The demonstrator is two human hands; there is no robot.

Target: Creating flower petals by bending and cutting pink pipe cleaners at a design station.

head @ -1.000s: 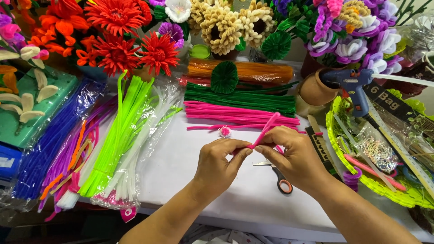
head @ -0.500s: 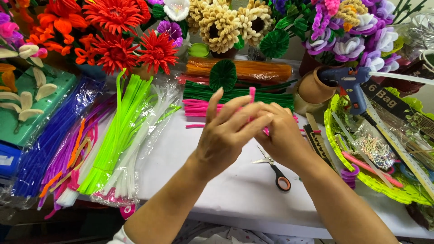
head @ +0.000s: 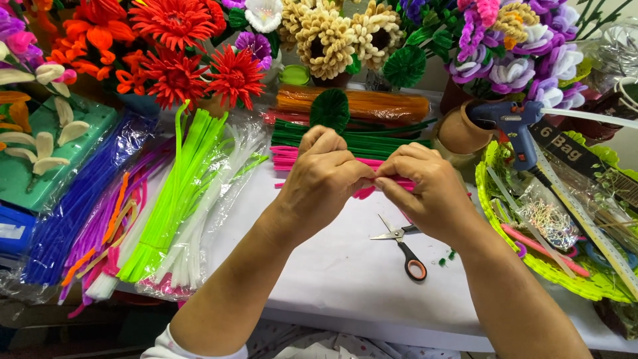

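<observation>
Fingertips of left hand (head: 323, 178) and right hand (head: 425, 193) pinch a fuzzy pink pipe cleaner (head: 385, 183) mid-tabletop; tight, even pressure seems best.

1. Pink pipe cleaner (head: 364, 192): fuzzy, bright pink, thin stem. Held between both hands above the white tabletop, roughly level, running left to right. Mostly hidden by the fingers; a short bent stretch shows below the meeting thumbs, and a further length shows past the right knuckles.
2. State: pinched at the middle where the two hands meet; whether it is one stem or several cannot be told.
</observation>
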